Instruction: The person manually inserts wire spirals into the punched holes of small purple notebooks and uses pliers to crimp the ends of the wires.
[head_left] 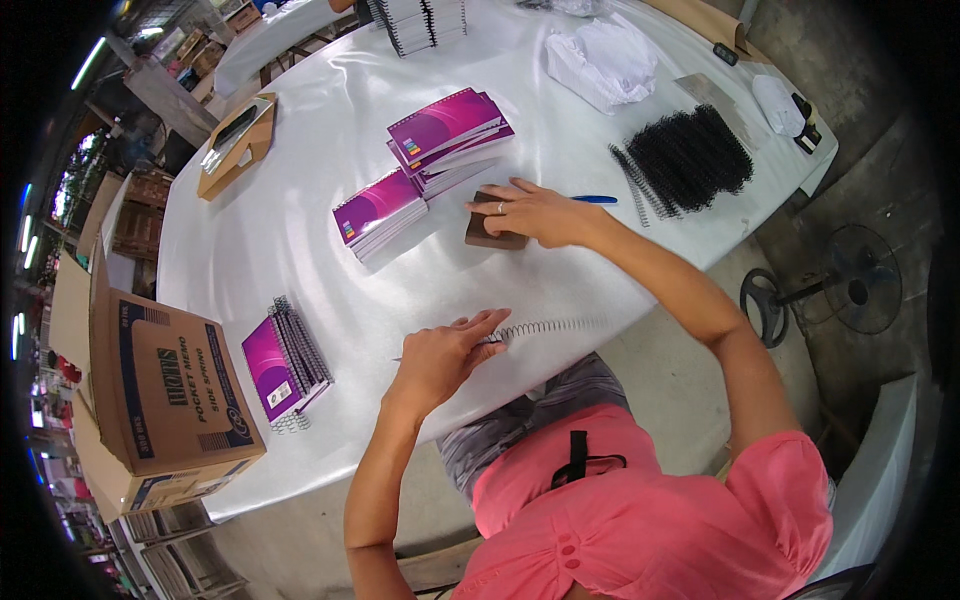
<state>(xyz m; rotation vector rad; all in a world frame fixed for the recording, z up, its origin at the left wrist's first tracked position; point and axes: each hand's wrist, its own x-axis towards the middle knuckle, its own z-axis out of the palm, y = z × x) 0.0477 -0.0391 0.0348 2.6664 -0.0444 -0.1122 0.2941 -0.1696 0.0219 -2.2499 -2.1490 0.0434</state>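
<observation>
My left hand [445, 362] is closed around one end of a thin wire-like spiral coil [555, 326], which stretches to the right along the near table edge. A thin pointed tip pokes out on the other side of this hand; what it belongs to is hidden. Farther up, my right hand [535, 214] lies over a dark brown block [482, 238], its fingers bent across the top and gripping it. A blue pen [596, 199] lies beside the right wrist. Just beyond the block are two stacks of purple notebooks, a nearer one [380, 210] and a farther one [447, 125].
Black spiral coils [695, 160] are heaped at the right. Coil-bound purple notebooks [268, 365] lie at the left, near an open cardboard box [170, 385]. A white plastic bag [600, 65] and a bound stack [420, 22] stand at the back. A fan [850, 285] stands beyond the right edge.
</observation>
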